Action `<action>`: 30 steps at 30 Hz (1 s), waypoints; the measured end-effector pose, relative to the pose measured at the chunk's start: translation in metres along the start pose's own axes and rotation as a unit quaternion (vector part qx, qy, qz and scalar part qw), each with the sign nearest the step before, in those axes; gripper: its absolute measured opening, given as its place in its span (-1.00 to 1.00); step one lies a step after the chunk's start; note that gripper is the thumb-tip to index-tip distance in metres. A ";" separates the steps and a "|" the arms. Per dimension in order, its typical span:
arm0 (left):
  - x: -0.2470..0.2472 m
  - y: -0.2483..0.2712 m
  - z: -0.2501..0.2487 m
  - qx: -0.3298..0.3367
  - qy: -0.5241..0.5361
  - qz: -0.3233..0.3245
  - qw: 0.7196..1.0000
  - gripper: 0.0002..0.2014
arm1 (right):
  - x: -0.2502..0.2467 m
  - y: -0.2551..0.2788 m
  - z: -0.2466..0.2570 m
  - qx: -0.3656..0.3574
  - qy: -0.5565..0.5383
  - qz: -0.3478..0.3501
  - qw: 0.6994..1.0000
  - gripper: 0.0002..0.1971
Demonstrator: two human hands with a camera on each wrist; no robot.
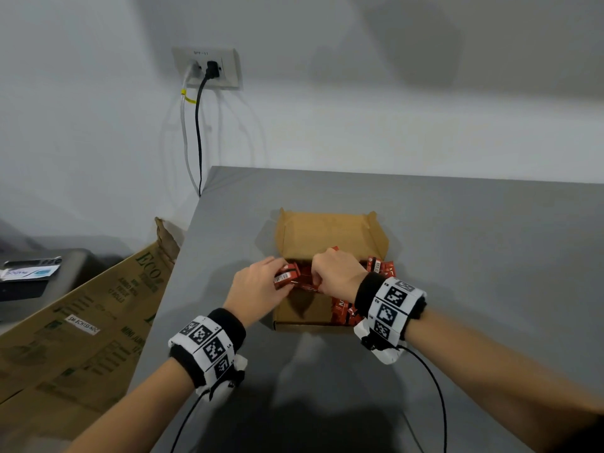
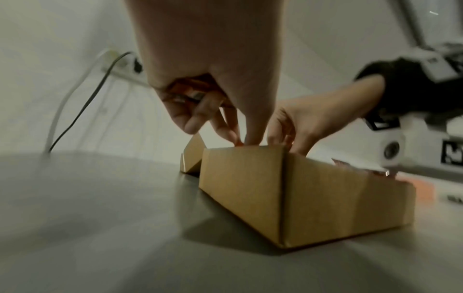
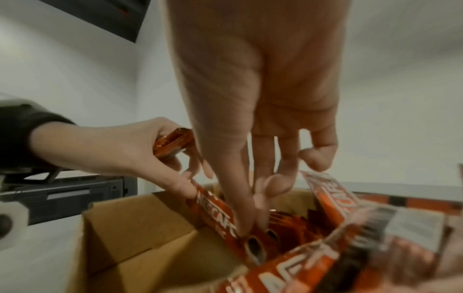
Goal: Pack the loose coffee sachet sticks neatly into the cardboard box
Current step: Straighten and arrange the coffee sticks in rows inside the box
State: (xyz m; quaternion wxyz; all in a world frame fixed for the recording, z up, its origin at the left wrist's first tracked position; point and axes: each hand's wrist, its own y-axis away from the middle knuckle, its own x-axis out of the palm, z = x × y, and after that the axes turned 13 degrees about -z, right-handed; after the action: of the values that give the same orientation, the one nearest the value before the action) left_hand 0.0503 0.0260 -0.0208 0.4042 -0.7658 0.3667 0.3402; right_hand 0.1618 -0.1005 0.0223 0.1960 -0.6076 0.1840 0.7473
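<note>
An open brown cardboard box (image 1: 327, 230) sits mid-table with its lid folded back, also seen in the left wrist view (image 2: 250, 188) and the right wrist view (image 3: 130, 224). Several red sachet sticks (image 1: 346, 312) lie jumbled in its right half (image 3: 313, 263). My left hand (image 1: 276, 276) hovers over the box's left edge and grips a small bundle of sachets (image 1: 289, 277) (image 3: 172, 144) in its palm. My right hand (image 1: 322, 279) reaches down into the box, and its fingertips (image 3: 246, 228) pinch a slanting sachet (image 3: 218, 214). A left fingertip touches that sachet's upper end.
The grey table (image 1: 457, 256) stands against a white wall. A large printed carton (image 1: 98, 322) leans at the table's left side. A wall socket (image 1: 209, 68) with hanging cables is at the back left. Dark equipment (image 1: 32, 276) sits far left.
</note>
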 end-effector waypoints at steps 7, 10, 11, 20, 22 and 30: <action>0.006 -0.011 -0.011 0.015 -0.095 0.100 0.990 -0.83 | 0.003 -0.008 0.011 -0.024 0.075 0.018 0.997 -0.88; 0.011 -0.012 -0.015 0.007 -0.119 0.114 0.986 -0.83 | 0.002 -0.010 0.010 -0.024 0.083 0.016 0.996 -0.89; 0.013 -0.011 -0.015 0.002 -0.115 0.115 0.987 -0.83 | 0.002 -0.010 0.009 -0.020 0.081 0.012 0.996 -0.91; 0.001 -0.007 -0.020 -0.053 0.161 0.037 0.985 -0.76 | -0.006 -0.002 -0.011 -0.031 -0.185 -0.065 0.980 -0.64; -0.002 -0.006 -0.022 -0.092 0.232 0.032 0.968 -0.73 | -0.012 0.001 -0.010 -0.034 -0.221 -0.085 0.971 -0.78; -0.005 -0.008 -0.024 -0.110 0.317 0.081 0.939 -0.71 | -0.016 0.010 -0.004 -0.019 -0.316 -0.125 0.940 -0.86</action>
State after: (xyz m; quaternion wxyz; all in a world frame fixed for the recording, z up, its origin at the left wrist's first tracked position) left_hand 0.0596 0.0101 -0.0031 0.1517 -0.8413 0.4968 0.1496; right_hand 0.1632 -0.1127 0.0373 0.3241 -0.3619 0.0212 0.8738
